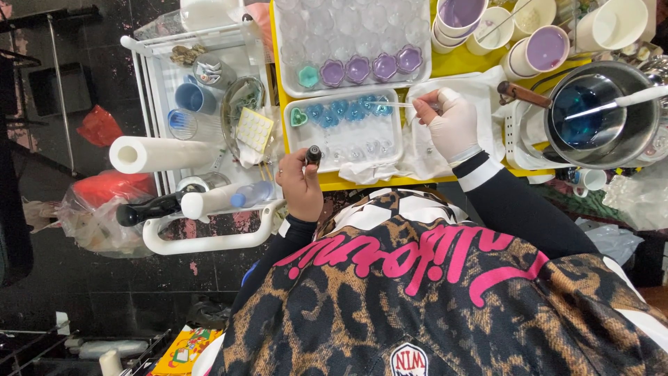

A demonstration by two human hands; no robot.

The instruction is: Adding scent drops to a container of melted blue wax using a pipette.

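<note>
My left hand [300,186] is bare and grips a small dark dropper bottle [313,154] at the near edge of the yellow table [459,64]. My right hand [452,125] wears a white glove and holds a thin clear pipette [396,104]. Its tip reaches left over a small white mould tray [346,143]. That tray holds a row of blue pieces [344,109] and a teal heart [298,117]. Behind it a larger clear mould tray [351,31] carries purple flower shapes [369,67] and one teal one.
A metal pot [598,111] of blue liquid with a white stirrer stands at the right. Cups of purple liquid [546,49] sit behind it. A white cart [202,139] on the left carries a paper towel roll [160,153], bottles and cups. Plastic bags lie on the dark floor.
</note>
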